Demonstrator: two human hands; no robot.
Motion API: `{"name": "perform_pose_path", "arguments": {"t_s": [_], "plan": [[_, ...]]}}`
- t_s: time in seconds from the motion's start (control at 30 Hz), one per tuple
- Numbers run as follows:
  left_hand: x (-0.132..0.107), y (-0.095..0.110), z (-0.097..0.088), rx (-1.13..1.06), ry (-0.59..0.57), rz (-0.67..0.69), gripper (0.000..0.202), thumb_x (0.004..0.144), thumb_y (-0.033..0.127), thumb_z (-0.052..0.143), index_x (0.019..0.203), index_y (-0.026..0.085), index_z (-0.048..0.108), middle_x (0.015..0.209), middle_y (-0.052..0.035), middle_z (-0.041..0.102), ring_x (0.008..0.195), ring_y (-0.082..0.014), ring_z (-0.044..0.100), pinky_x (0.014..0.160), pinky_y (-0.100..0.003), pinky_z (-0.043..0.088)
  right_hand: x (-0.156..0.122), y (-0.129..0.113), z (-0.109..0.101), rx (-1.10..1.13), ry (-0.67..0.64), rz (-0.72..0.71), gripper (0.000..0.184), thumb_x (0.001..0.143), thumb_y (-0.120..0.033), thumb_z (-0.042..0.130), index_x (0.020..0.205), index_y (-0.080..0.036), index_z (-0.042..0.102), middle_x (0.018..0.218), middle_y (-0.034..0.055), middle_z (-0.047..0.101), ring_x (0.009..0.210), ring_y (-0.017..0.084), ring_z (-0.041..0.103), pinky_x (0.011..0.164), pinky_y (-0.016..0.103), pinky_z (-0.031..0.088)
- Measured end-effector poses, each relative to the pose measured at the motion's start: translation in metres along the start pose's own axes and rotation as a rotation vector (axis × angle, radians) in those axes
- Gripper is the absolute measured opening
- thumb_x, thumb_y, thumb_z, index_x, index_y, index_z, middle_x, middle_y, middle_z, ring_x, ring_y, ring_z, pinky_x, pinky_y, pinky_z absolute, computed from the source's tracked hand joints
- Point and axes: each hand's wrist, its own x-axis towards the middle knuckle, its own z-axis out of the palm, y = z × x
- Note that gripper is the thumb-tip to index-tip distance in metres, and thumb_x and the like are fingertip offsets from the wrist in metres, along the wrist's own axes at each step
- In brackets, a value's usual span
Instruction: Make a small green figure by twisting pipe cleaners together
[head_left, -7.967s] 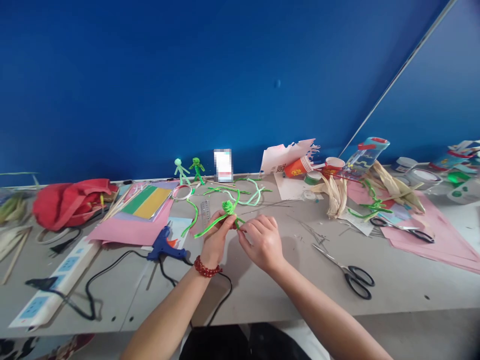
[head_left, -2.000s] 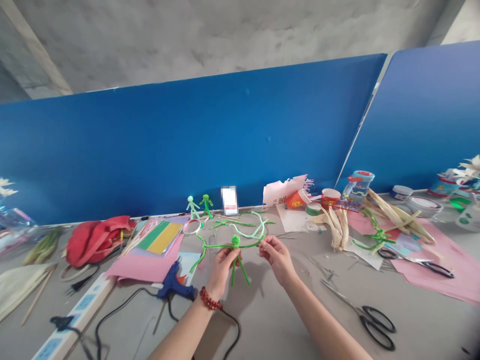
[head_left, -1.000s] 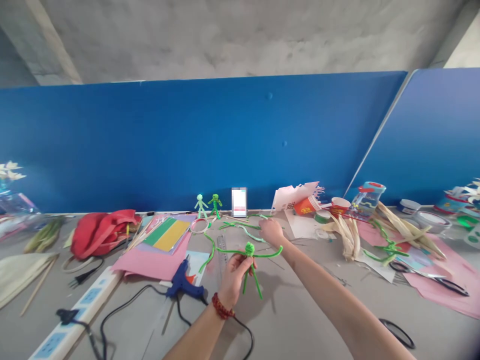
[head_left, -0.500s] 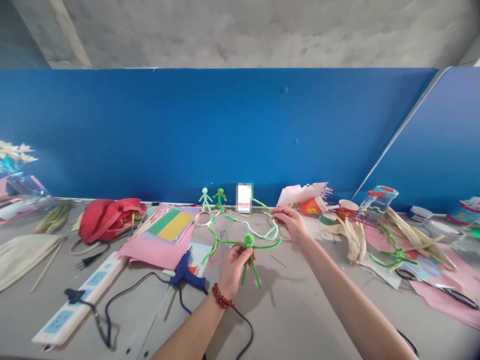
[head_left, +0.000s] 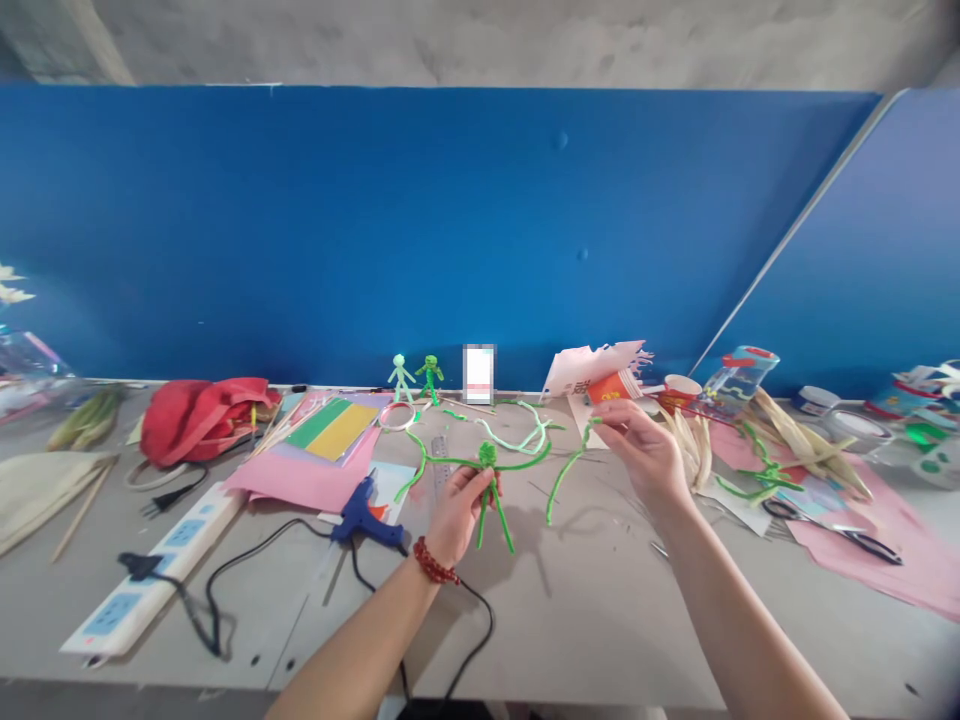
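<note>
Upright in my left hand (head_left: pixel 459 515) is a green pipe-cleaner figure (head_left: pixel 487 456), pinched just under its coiled round head. Its two long arms spread sideways and two legs hang below my fingers. My right hand (head_left: pixel 637 440), off to the right, has its fingertips closed on the top end of a loose green pipe cleaner (head_left: pixel 568 475), which dangles in a curve. Behind them, pale green and white pipe cleaners (head_left: pixel 525 440) lie looped on the table. Two finished-looking small figures, a pale green one (head_left: pixel 401 378) and a darker green one (head_left: pixel 430 377), stand near the blue partition.
A blue glue gun (head_left: pixel 366 516) with a black cord lies left of my left hand. Farther left are a white power strip (head_left: pixel 154 570), pink paper (head_left: pixel 300 485) and a red bag (head_left: pixel 199 418). On the right are dried husks (head_left: pixel 806 445), scissors (head_left: pixel 840 532) and a paper cup (head_left: pixel 681 390).
My right hand has moved right and toward me, bringing a green pipe cleaner away from the pile. My left hand still grips the figure. The view has tilted down slightly.
</note>
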Motion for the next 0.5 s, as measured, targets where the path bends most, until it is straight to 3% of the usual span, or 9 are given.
{"name": "perform_pose_path", "arguments": {"t_s": [0.1,0.17,0.27,0.33,0.5], "plan": [[-0.002,0.003,0.002,-0.008,0.007,-0.001,0.029,0.061,0.035,0.082,0.070,0.015,0.062,0.064,-0.0014,0.065,0.058,-0.0118,0.059,0.055,-0.024,0.044,-0.003,-0.010,-0.007,0.086,-0.053,0.045,0.013,0.086,-0.035,0.063,0.088,-0.022,0.063,0.089,0.0054,0.067,0.082,0.018,0.065,0.074,0.033,0.054],[-0.004,0.005,0.003,-0.013,0.010,-0.004,0.030,0.060,0.035,0.083,0.070,0.016,0.062,0.065,-0.0019,0.066,0.058,-0.0124,0.059,0.054,-0.024,0.044,-0.006,-0.013,-0.008,0.147,-0.092,0.111,0.014,0.089,-0.036,0.060,0.089,-0.022,0.058,0.080,0.0023,0.065,0.062,0.013,0.061,0.058,0.028,0.052],[-0.006,0.007,0.004,-0.030,-0.016,-0.003,0.028,0.061,0.033,0.083,0.070,0.016,0.063,0.067,-0.0033,0.067,0.060,-0.0133,0.060,0.054,-0.025,0.043,-0.014,-0.012,0.000,0.055,-0.169,0.166,0.017,0.086,-0.037,0.062,0.088,-0.020,0.059,0.071,0.0004,0.062,0.045,0.008,0.046,0.041,0.021,0.038],[-0.008,0.008,0.004,-0.050,-0.046,-0.002,0.026,0.062,0.032,0.082,0.071,0.016,0.064,0.068,-0.0039,0.068,0.065,-0.0154,0.062,0.056,-0.026,0.044,-0.019,-0.009,0.009,-0.038,-0.269,0.187,0.016,0.086,-0.035,0.062,0.089,-0.019,0.063,0.072,0.0019,0.064,0.047,0.008,0.046,0.041,0.021,0.036],[-0.014,0.010,0.007,-0.038,-0.124,-0.024,0.027,0.060,0.034,0.082,0.075,0.016,0.069,0.070,-0.0059,0.068,0.070,-0.0214,0.065,0.062,-0.032,0.047,-0.031,0.001,0.032,-0.078,-0.457,0.163,0.013,0.083,-0.026,0.061,0.086,-0.019,0.071,0.083,0.0042,0.068,0.067,0.015,0.059,0.055,0.023,0.045]]}}
